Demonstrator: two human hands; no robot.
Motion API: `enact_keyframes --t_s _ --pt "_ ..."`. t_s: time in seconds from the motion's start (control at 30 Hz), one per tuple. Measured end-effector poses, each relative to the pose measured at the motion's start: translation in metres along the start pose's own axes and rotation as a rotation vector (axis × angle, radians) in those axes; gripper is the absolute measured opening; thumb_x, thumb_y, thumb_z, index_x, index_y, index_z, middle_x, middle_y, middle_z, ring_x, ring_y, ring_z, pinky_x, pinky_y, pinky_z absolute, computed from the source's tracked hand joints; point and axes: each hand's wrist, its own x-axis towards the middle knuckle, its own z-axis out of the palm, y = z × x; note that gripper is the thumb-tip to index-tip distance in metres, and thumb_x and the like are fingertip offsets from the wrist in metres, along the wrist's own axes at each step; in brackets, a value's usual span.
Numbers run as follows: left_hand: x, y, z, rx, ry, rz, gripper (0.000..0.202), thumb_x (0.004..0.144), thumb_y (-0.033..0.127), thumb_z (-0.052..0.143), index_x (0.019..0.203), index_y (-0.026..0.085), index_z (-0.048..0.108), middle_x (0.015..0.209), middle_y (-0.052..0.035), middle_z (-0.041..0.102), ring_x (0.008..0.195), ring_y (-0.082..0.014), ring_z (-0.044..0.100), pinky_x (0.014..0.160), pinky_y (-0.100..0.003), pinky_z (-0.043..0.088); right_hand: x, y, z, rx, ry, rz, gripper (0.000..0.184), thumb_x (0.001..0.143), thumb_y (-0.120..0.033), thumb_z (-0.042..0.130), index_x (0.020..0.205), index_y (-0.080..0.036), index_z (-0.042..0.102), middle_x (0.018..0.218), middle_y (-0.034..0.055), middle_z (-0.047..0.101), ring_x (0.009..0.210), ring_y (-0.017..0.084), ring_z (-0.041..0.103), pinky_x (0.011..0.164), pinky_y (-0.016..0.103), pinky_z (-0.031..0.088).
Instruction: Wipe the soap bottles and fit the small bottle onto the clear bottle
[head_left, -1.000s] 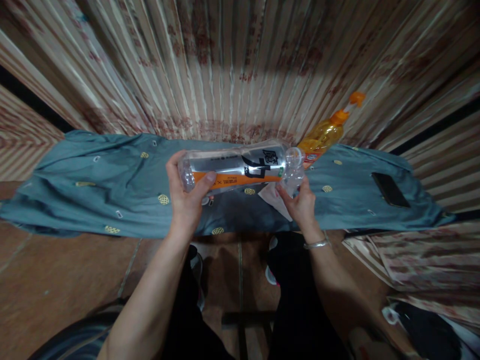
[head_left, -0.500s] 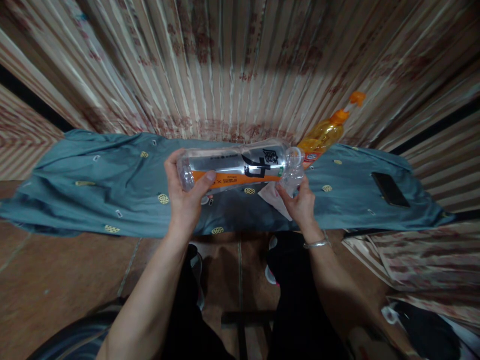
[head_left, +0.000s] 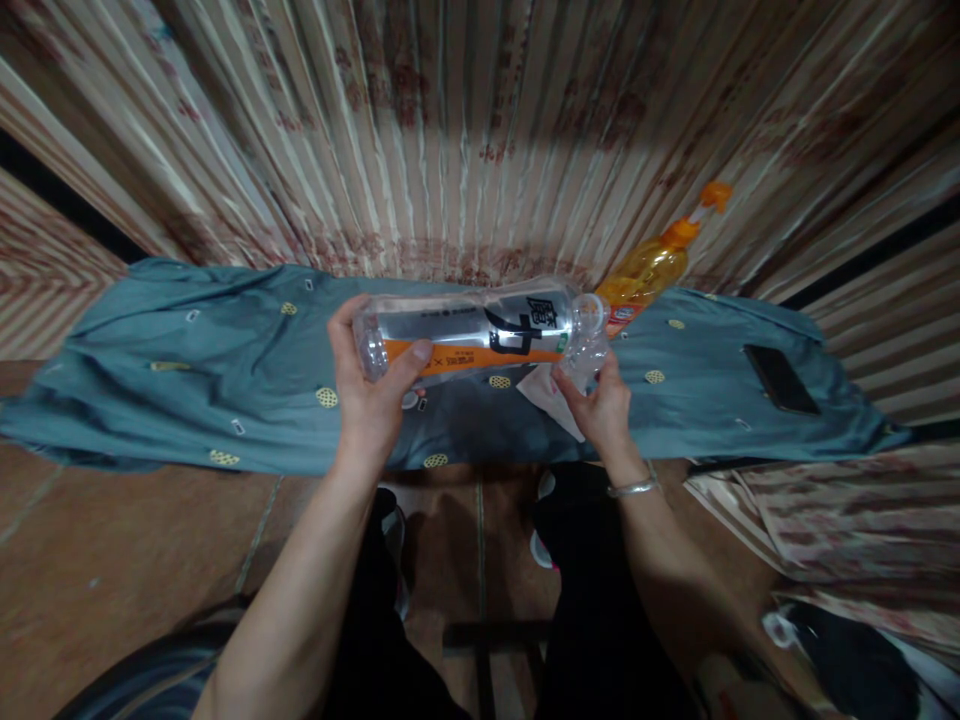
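Observation:
A large clear plastic bottle (head_left: 472,325) with a silver and orange label lies sideways in the air, its neck end to the right. My left hand (head_left: 371,400) is wrapped round its base end, thumb across the label. My right hand (head_left: 604,405) pinches a small clear plastic piece (head_left: 589,345) against the bottle's neck end; whether it is a cup or another small container I cannot tell. Below that hand a white tissue (head_left: 551,400) lies on the cloth. A round whitish thing (head_left: 409,400), perhaps a cap, shows beside my left hand.
Behind my right hand stands an orange pump-top bottle of yellow liquid (head_left: 649,265). A black phone (head_left: 780,378) lies at the right of the table with its green cloth (head_left: 247,365). A pleated curtain (head_left: 465,140) hangs close behind. Below are a tiled floor and a dark bar (head_left: 495,637).
Almost nothing differs. Both hands keep their grip, and the bottle stays level in the same place.

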Motion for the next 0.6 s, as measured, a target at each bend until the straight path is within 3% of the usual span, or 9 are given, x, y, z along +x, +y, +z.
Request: enact_keyframes --t_s 0.13,0.4,0.6 --pt "0.0004 0.0013 0.0005 -0.022 -0.006 -0.016 0.071 0.067 0.064 0.087 0.122 0.030 0.057 0.107 -0.0031 0.059 0.093 -0.0208 0.061 0.074 -0.032 0.056 -0.0001 -0.0009 -0.0005 0.018 -0.013 0.005 0.085 0.086 -0.072 0.063 0.146 -0.014 0.053 0.116 0.0203 0.080 0.095 0.035 0.077 0.083 0.048 0.061" --pt "0.0013 0.0031 0.0008 -0.019 0.018 -0.042 0.077 0.060 0.066 0.089 0.120 0.030 0.058 0.109 -0.0030 0.059 0.093 -0.0195 0.059 0.075 -0.031 0.054 0.0010 -0.0035 -0.0030 0.044 -0.035 0.031 0.085 0.084 -0.071 0.066 0.146 -0.013 0.054 0.118 0.0211 0.080 0.098 0.037 0.077 0.086 0.050 0.060" --pt "0.0019 0.0030 0.0012 -0.023 0.027 0.011 0.073 0.062 0.065 0.090 0.118 0.028 0.060 0.106 -0.0019 0.060 0.094 -0.0192 0.061 0.084 -0.034 0.055 0.0011 -0.0020 -0.0024 0.042 -0.028 0.021 0.083 0.085 -0.070 0.066 0.144 -0.013 0.056 0.121 0.0214 0.079 0.101 0.037 0.077 0.088 0.050 0.061"
